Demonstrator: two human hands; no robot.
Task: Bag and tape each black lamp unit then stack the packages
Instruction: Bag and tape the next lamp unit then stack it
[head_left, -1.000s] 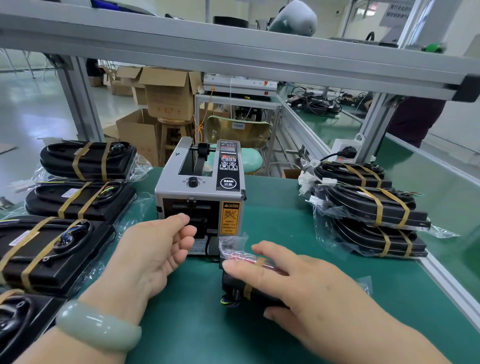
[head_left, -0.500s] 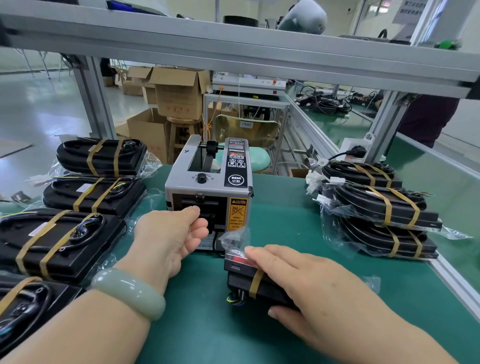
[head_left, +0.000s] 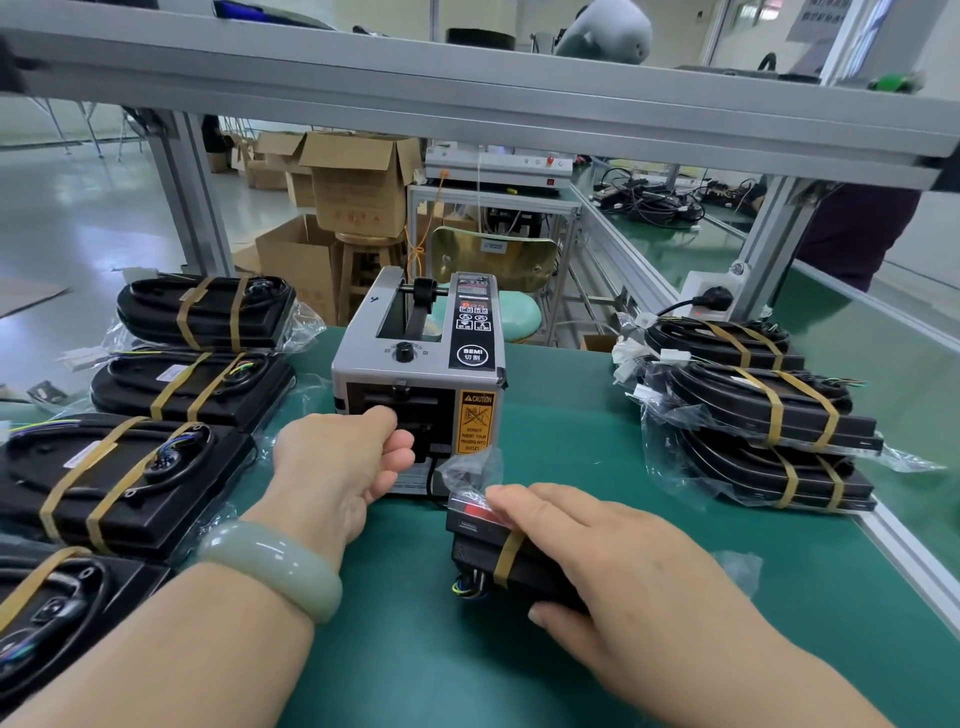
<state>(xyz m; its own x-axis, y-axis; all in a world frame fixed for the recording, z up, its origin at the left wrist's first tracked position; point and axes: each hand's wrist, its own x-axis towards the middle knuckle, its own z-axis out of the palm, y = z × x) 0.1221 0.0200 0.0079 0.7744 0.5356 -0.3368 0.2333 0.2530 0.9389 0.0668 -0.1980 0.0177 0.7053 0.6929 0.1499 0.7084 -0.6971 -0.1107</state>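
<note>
A black lamp unit (head_left: 478, 551) in a clear bag lies on the green mat (head_left: 415, 654), with one tan tape band across it. My right hand (head_left: 623, 566) lies flat on top of the unit, fingers straight and thumb against its near side. My left hand (head_left: 343, 467) reaches to the outlet slot of the grey tape dispenser (head_left: 415, 364), with its fingertips curled at the slot. What they pinch is hidden. Three bagged and taped units are stacked at the right (head_left: 753, 415).
Several taped units lie in a row along the left edge (head_left: 192, 389). An aluminium frame beam (head_left: 467, 93) crosses overhead, with posts at the back left (head_left: 197, 208) and right. A plugged socket (head_left: 706, 304) sits behind the right stack. Cardboard boxes stand beyond the bench.
My left hand's fingertips have moved closer into the dispenser outlet. My right hand slid back a little on the unit, baring its tape band. The camera view shifted slightly.
</note>
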